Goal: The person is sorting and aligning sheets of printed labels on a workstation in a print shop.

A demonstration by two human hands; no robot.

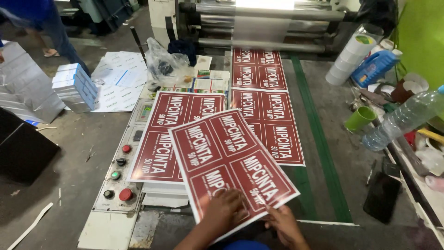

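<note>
A worker's left hand [225, 210] lies flat, fingers spread, on the near end of a dark red printed sheet [231, 159], while the right hand [284, 223] pinches that sheet's near right edge between thumb and fingers. The sheet sits skewed, its far corner overlapping a stack of matching sheets [173, 134] just to its left, and its right edge crossing another red sheet [273, 122] that lies on the machine bed. A further sheet [256, 69] trails back to the metal rollers [268, 28] at the far end. Left of the stack, a control panel [121, 171] with red, black and green buttons hugs the stack's edge, leaving little room on that side. A clear plastic bag [162, 62] and loose papers crowd the far left corner of the bed. To the right, a green stripe [323, 153] runs along the grey bed, with open surface between it and a dark phone [381, 196]. Beyond stand a green cup [360, 118], a plastic water bottle [407, 118], a blue jug [375, 67] and white tape rolls [349, 58]. On the concrete floor at left rest a bundle of blue-edged packs [76, 88] and silver wrapped packages [23, 88]; a person's legs in blue [51, 28] stand nearby.
</note>
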